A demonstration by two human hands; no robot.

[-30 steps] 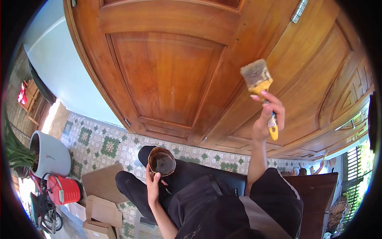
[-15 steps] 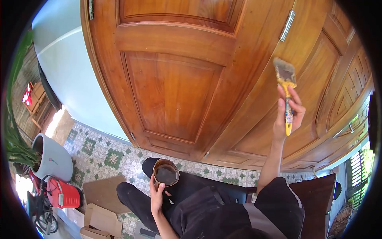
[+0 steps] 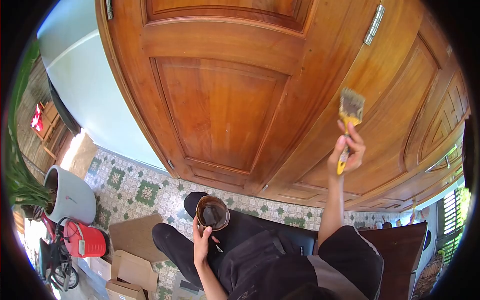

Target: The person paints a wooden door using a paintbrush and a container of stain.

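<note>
My right hand (image 3: 348,149) is closed around the yellow handle of a wide paintbrush (image 3: 351,106), bristles pointing up and away. The bristles lie over the right-hand part of a varnished wooden door (image 3: 220,42), below a metal hinge (image 3: 374,25); whether they touch the wood I cannot tell. Near my knee, my left hand (image 3: 202,244) holds a round cup (image 3: 213,213) with dark brown liquid inside, its thumb at the rim.
A grey planter (image 3: 75,197) and a red container (image 3: 86,240) stand at the left. Cardboard boxes (image 3: 131,272) and a brown mat (image 3: 136,235) lie on the tiled floor (image 3: 147,192). Dark wooden furniture (image 3: 397,250) is at the right.
My right hand has moved down and slightly left with the brush. The left hand and cup appear slightly further right and lower, as the view has shifted a little.
</note>
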